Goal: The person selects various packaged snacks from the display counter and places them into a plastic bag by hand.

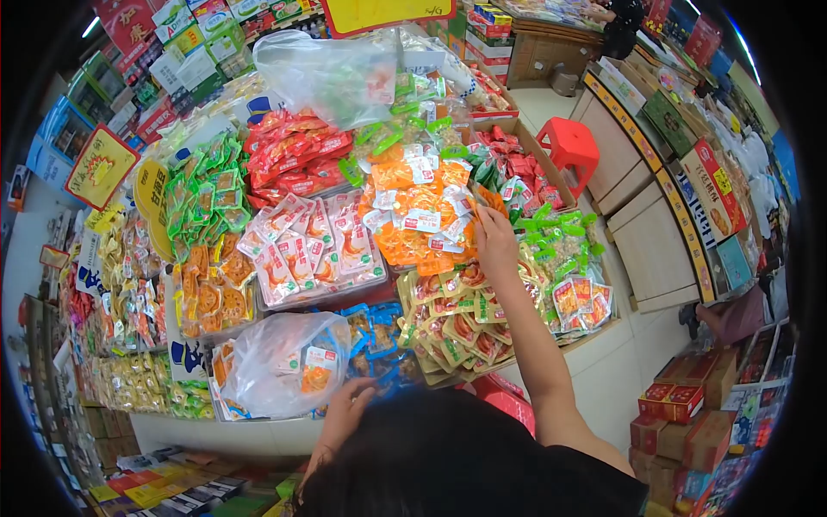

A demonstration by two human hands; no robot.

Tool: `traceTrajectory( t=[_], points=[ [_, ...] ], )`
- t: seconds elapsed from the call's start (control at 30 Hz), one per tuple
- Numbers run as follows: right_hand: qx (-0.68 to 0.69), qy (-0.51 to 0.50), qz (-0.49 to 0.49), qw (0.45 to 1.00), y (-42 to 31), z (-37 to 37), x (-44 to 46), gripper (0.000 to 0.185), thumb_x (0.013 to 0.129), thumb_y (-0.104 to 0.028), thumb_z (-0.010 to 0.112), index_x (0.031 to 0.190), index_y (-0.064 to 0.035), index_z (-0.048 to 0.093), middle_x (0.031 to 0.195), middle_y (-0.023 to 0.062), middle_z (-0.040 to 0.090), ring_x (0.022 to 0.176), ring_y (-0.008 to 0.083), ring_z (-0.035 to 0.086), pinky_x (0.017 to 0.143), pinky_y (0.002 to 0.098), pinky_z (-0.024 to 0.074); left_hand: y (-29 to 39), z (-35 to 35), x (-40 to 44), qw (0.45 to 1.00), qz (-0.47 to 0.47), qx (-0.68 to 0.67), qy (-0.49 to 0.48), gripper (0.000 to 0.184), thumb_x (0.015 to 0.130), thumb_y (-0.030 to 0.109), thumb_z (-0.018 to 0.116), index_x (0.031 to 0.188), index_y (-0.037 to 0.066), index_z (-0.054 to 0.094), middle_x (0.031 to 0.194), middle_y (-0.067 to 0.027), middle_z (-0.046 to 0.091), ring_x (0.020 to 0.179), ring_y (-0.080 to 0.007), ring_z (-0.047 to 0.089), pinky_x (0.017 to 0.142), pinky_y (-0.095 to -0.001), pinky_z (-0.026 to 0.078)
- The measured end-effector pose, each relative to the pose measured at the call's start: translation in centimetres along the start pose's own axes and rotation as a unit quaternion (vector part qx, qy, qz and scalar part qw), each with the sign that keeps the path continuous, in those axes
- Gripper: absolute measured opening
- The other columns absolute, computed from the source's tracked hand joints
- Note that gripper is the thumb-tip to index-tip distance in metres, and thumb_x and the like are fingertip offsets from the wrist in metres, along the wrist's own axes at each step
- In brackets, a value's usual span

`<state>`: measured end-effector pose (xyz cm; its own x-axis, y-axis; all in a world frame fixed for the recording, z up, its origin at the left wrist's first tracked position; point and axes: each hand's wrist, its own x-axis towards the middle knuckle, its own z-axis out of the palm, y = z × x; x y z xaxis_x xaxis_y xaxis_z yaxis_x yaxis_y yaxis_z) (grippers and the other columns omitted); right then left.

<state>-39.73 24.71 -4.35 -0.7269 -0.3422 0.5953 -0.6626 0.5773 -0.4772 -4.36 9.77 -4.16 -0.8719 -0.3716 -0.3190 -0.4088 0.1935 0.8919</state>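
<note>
My right hand [496, 241] reaches to the right edge of a heap of orange snack packets [422, 202] with white labels. Its fingers are bent around an orange packet [492, 200] there. Nearer to me, my left hand [348, 407] is beside a clear plastic bag [284, 366], fingers slightly apart and nothing visible in them. An orange packet with a white label [320, 369] shows at the bag's right side. Blue snack packets [372, 332] lie just beyond the left hand. Below my right forearm are beige packets [465, 327].
Red packets [297, 155], green packets [211, 189] and pink-white packets [297, 246] fill neighbouring sections. A loose clear bag [323, 73] hangs at the back. A red stool [570, 146] stands in the aisle to the right, near wooden cabinets [650, 233]. Cartons [689, 405] are stacked at lower right.
</note>
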Motion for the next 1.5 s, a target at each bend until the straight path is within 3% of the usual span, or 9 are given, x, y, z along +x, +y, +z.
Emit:
traceTrajectory(
  t=[0.2,0.37,0.5,0.53,0.67,0.9,1.17,1.27,1.5],
  points=[
    [-0.092,-0.049,-0.001,0.995,0.8,0.0,-0.2,0.04,0.078,-0.01,0.058,0.117,-0.0056,0.051,0.107,0.0137,0.049,0.101,0.0312,0.046,0.086,0.0395,0.0397,-0.5,-0.3,0.2,1.0,-0.006,0.013,0.018,0.025,0.085,0.018,0.056,0.104,0.001,0.058,0.097,-0.0113,0.062,0.089,-0.0206,0.06,0.078,-0.0304,0.045],
    [-0.035,-0.034,-0.071,0.996,-3.1,-2.5,0.1,0.036,0.079,-0.008,0.056,0.115,-0.0051,0.053,0.106,0.014,0.051,0.101,0.0301,0.046,0.088,0.0404,0.0344,-1.8,-3.2,0.6,0.986,0.051,0.08,0.137,0.027,0.084,0.019,0.056,0.104,0.001,0.057,0.091,-0.0144,0.063,0.083,-0.0231,0.06,0.075,-0.0323,0.046],
    [0.104,-0.045,-0.096,0.989,-6.5,-2.7,-1.6,0.025,0.085,-0.005,0.051,0.109,-0.0011,0.055,0.106,0.015,0.052,0.094,0.0279,0.051,0.081,0.0363,0.0406,-2.2,-5.9,0.1,0.961,0.001,0.083,0.264,0.022,0.081,0.013,0.057,0.098,0.0,0.058,0.092,-0.0159,0.06,0.085,-0.0297,0.058,0.076,-0.0346,0.045],
    [0.166,-0.105,-0.037,0.98,-7.5,-2.6,-2.3,0.021,0.087,-0.004,0.048,0.106,-0.001,0.057,0.102,0.0122,0.055,0.087,0.0202,0.055,0.07,0.0304,0.0465,-2.4,-6.4,0.0,0.945,0.02,0.117,0.304,0.02,0.081,0.012,0.056,0.098,0.001,0.059,0.092,-0.0145,0.061,0.085,-0.0284,0.057,0.076,-0.034,0.044],
    [0.262,-0.303,-0.082,0.913,-12.9,-0.9,-4.7,0.015,0.084,-0.006,0.053,0.097,-0.0013,0.06,0.083,0.0106,0.061,0.081,0.0214,0.059,0.071,0.0305,0.0456,-4.0,-7.2,0.3,0.915,0.037,0.227,0.332,0.023,0.079,0.012,0.058,0.099,0.002,0.059,0.098,-0.0136,0.059,0.093,-0.0309,0.053,0.083,-0.0362,0.042],
    [0.336,-0.538,-0.135,0.762,-19.7,5.9,-10.3,0.027,0.081,-0.012,0.056,0.107,-0.0057,0.056,0.096,0.0151,0.059,0.088,0.0322,0.058,0.078,0.0362,0.0454,-5.6,-5.7,1.9,0.873,0.05,0.357,0.33,0.035,0.071,0.008,0.058,0.104,-0.001,0.054,0.099,-0.0157,0.056,0.093,-0.0315,0.05,0.083,-0.039,0.04],
    [0.197,-0.439,-0.208,0.851,-22.3,13.0,-14.5,0.032,0.068,-0.016,0.063,0.095,-0.0007,0.056,0.09,0.0215,0.058,0.088,0.0365,0.054,0.079,0.0453,0.0413,-5.8,-5.0,1.9,0.882,0.076,0.322,0.336,0.049,0.065,0.007,0.063,0.111,-0.001,0.049,0.101,-0.0156,0.055,0.093,-0.0329,0.05,0.079,-0.0419,0.041],
    [0.206,-0.536,-0.178,0.799,-21.9,14.0,-15.5,0.027,0.069,-0.015,0.063,0.091,-0.0009,0.056,0.087,0.0205,0.058,0.084,0.0373,0.054,0.077,0.0453,0.0408,-6.8,-4.4,2.0,0.882,0.083,0.314,0.342,0.052,0.063,0.008,0.066,0.111,0.001,0.048,0.103,-0.0158,0.055,0.094,-0.0337,0.049,0.08,-0.0429,0.04],
    [0.382,-0.49,-0.06,0.781,-21.7,6.9,-10.2,0.019,0.08,-0.017,0.059,0.086,-0.0008,0.052,0.074,0.0167,0.056,0.07,0.032,0.054,0.062,0.0374,0.042,-4.1,-5.4,1.4,0.949,-0.008,0.096,0.301,0.029,0.069,0.009,0.066,0.096,0.003,0.058,0.082,-0.0134,0.061,0.08,-0.0309,0.056,0.075,-0.0386,0.043]
  ],
)
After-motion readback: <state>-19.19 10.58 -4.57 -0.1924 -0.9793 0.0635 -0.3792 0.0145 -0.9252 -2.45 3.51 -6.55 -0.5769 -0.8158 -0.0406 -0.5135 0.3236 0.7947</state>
